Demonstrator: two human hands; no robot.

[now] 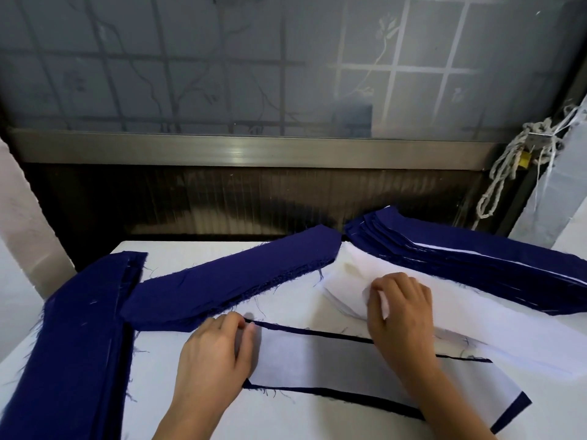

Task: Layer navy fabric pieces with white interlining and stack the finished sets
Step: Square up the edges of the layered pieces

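Left hand point(212, 354) presses interlining point(317, 360) edge; right hand point(400, 309) pinches white pile point(476, 322).

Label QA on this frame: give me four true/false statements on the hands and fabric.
1. The left hand touches the left end of the front sheet. True.
2. The right hand grips a navy piece. False: it pinches white interlining on the white pile.
3. The finished stack, navy with white edges showing, lies far right. True.
4. The front sheet lies on bare table. False: a navy piece shows round its edges.
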